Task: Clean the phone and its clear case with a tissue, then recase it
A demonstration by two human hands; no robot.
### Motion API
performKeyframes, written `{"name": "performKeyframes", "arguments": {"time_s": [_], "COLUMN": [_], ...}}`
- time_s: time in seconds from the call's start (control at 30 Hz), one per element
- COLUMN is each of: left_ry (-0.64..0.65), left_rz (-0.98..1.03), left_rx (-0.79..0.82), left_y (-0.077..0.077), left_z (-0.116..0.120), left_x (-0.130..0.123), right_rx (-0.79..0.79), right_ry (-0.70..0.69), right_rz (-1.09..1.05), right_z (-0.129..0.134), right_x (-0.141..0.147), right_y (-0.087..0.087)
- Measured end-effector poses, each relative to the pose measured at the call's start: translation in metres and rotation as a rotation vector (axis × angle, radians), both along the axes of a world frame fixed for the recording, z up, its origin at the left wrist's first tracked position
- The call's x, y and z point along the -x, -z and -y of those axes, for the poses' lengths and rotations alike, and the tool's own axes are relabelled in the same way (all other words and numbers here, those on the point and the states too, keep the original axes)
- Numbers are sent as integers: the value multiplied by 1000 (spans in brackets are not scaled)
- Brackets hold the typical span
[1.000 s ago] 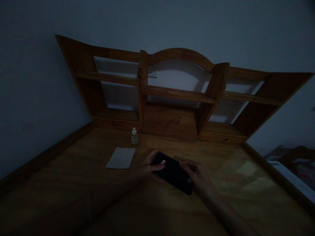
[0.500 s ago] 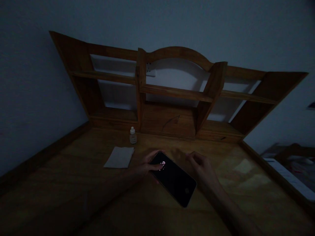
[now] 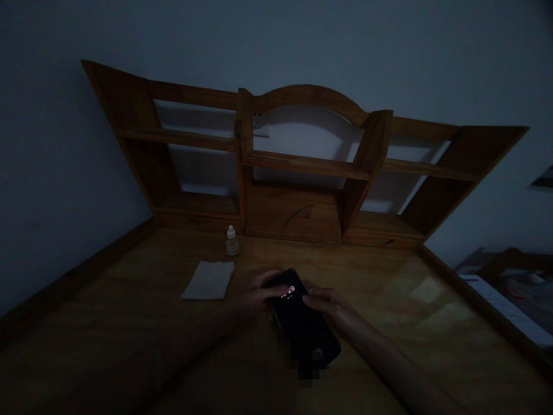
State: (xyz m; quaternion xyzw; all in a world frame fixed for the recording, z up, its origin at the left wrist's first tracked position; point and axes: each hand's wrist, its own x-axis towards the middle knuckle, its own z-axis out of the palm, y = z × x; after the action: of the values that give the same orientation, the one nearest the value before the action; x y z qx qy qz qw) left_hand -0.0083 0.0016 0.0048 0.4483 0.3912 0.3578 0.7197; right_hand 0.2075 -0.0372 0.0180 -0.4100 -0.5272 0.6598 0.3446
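A dark smartphone with lit clock digits near its upper end is held tilted above the wooden desk. My left hand grips its upper left side, thumb lying across the screen beside the digits. On the right edge, my right hand is closed against the phone, its thumb at the screen's border; its other fingers are partly hidden. A folded pale cloth lies on the desk to the left of the hands. Behind it stands a small clear bottle with a white cap.
A wooden shelf unit stands along the back of the desk, against the wall. A socket shows through its middle opening. Beyond the desk's right edge are a white surface and some blurred items.
My right hand has moved left and now takes hold of the phone's right edge. The phone has turned slightly more upright, and its digits show more fully. The view has shifted slightly.
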Motion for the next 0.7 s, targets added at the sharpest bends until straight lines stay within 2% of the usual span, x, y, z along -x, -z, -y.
{"name": "performKeyframes", "arguments": {"time_s": [0.2, 0.3, 0.43, 0.6, 0.7], "left_ry": [1, 112, 266, 294, 269], "left_rz": [72, 88, 81, 62, 60], "left_rx": [115, 106, 15, 31, 17], "left_y": [-3, -6, -5, 1, 3], "left_z": [-1, 1, 4, 0, 0], "left_x": [3, 6, 10, 11, 9], "right_rx": [53, 63, 38, 36, 42], "right_ry": [125, 150, 210, 213, 208], "right_rz": [-120, -158, -128, -105, -117], "right_z": [-1, -3, -4, -3, -3], "right_x": [3, 1, 1, 3, 3], "right_y": [4, 9, 14, 13, 14]}}
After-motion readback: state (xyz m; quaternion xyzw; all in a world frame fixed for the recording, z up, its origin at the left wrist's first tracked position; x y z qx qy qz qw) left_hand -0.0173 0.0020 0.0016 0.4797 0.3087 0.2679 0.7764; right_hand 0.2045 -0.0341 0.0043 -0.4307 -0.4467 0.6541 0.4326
